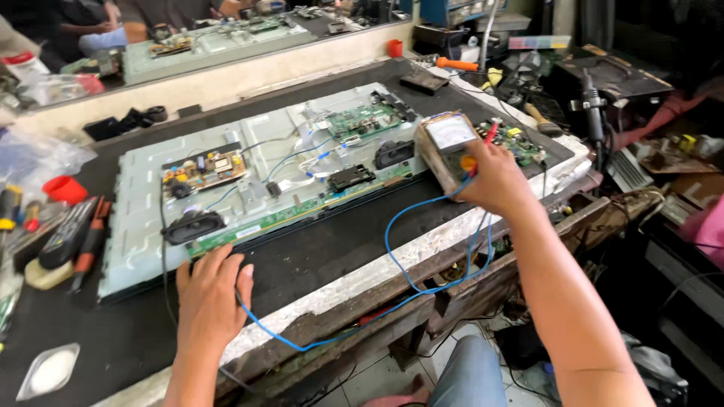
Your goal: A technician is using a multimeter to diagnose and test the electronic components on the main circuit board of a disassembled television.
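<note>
My right hand (494,177) grips the lower edge of an analog multimeter (446,149), fingers wrapped round its tan case so the white dial face tilts up toward me; the fingertips themselves are hidden behind the case, and an orange knob shows just beside my thumb. A red probe tip (491,133) pokes out above my knuckles. My left hand (210,298) lies flat on the black counter (324,252), fingers released and spread, the tips touching the near edge of the opened television back panel (256,177). A blue lead (400,260) runs from under that hand, loops over the counter's crumbling front edge and climbs to the meter; where it ends under my palm I cannot tell.

On the panel sit a brown power board (202,169) at the left, a green main board (363,120) at the upper right, and two black oval speakers (192,224), joined by thin blue wires. A small white sticker lies on the long green strip along the panel's near edge, its print too small to make out.

Left of the panel lie red-handled tools (89,241) and a red cap (65,188), partly cut off. A clear plastic blister (49,369) rests at the counter's near-left corner. The far right is a dim clutter of parts I cannot sort out.
</note>
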